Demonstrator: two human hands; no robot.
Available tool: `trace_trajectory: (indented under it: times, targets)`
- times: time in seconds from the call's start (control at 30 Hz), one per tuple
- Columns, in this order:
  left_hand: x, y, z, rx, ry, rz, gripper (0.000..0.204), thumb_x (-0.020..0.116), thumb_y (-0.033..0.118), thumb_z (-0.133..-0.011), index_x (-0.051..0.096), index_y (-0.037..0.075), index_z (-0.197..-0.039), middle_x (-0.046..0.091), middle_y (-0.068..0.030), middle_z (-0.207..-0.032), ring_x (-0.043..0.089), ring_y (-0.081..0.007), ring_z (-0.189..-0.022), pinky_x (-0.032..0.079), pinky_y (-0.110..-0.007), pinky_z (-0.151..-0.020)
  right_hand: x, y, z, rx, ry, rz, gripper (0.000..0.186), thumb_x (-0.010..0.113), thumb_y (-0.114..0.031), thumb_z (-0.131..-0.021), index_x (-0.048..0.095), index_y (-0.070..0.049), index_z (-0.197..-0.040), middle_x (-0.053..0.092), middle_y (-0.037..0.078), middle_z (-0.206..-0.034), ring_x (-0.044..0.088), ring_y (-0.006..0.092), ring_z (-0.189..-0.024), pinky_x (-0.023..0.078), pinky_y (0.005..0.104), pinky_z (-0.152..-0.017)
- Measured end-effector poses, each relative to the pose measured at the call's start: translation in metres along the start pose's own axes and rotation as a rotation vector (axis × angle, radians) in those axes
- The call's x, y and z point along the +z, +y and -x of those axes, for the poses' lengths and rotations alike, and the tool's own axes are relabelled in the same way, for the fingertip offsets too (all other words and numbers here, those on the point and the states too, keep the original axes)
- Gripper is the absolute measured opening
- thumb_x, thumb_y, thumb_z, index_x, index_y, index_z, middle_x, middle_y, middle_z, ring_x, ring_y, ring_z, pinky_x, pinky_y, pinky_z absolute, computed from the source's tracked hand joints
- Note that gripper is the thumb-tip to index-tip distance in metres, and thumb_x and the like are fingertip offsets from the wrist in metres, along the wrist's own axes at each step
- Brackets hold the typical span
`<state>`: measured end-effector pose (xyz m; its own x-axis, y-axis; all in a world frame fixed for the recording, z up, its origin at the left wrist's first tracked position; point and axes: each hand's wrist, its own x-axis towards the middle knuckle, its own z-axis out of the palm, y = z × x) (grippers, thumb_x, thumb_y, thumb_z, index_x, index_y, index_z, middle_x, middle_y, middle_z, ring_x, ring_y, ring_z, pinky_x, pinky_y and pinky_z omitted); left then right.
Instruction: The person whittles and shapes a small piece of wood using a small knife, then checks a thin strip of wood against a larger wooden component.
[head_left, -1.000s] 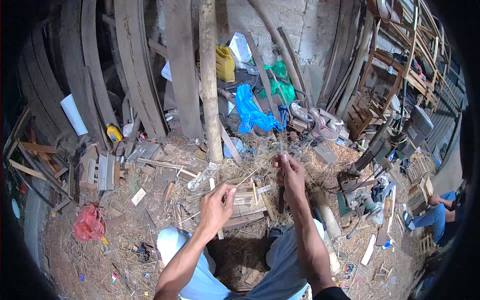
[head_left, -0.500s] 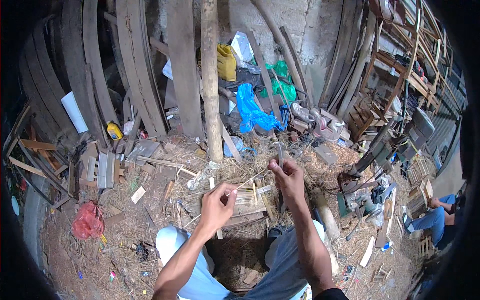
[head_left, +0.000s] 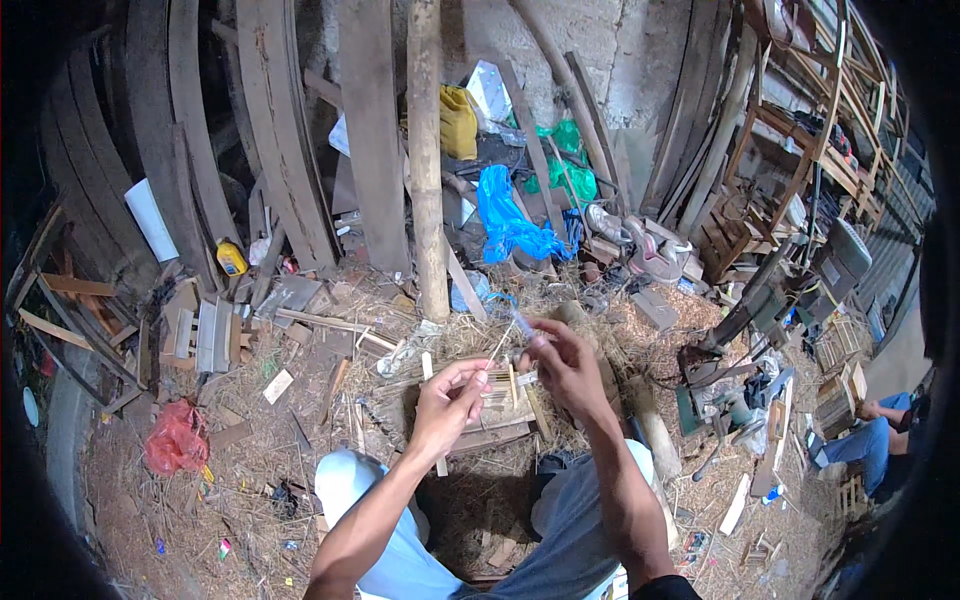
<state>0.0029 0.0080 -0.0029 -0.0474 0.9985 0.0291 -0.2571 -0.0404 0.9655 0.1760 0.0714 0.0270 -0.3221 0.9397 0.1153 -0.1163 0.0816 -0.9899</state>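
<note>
My left hand pinches a thin pale stick, which slants up and to the right from my fingers. My right hand grips a knife, its pale blade tilted up and left beside the stick's upper end; whether they touch is unclear. Below both hands lies a pile of short wooden slats and sticks on the straw-strewn ground, between and ahead of my knees.
Planks and a pole stand ahead, with blue and green plastic behind. A red bag lies left. A metal machine stands right, beside a wooden rack; a seated person's jeans-clad leg shows at far right.
My left hand has moved slightly right and the stick points more steeply upward. My right hand has shifted and turned, tilting the blade from near upright toward the left.
</note>
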Motion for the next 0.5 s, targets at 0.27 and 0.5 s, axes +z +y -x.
trace_trajectory:
  times: [0.27, 0.5]
  targets:
    - [0.008, -0.009, 0.006, 0.06, -0.005, -0.128, 0.019, 0.057, 0.012, -0.092, 0.06, 0.002, -0.107, 0.062, -0.0032, -0.082, 0.046, -0.0036, -0.058, 0.036, -0.019, -0.051, 0.003, 0.008, -0.002, 0.091, -0.02, -0.163, 0.019, 0.057, -0.019, -0.093, 0.06, -0.002, -0.099, 0.06, 0.0, -0.07, 0.036, 0.0015, -0.046, 0.024, 0.0189, -0.041]
    - [0.022, -0.012, 0.011, 0.161, 0.046, -0.29, 0.015, 0.058, 0.008, -0.091, 0.062, 0.001, -0.103, 0.064, -0.0022, -0.082, 0.055, -0.0054, -0.073, 0.043, -0.021, -0.067, -0.008, 0.005, -0.008, 0.132, 0.191, -0.142, 0.023, 0.055, -0.02, -0.093, 0.06, -0.003, -0.078, 0.055, -0.003, -0.066, 0.036, 0.0023, -0.047, 0.026, 0.0197, -0.043]
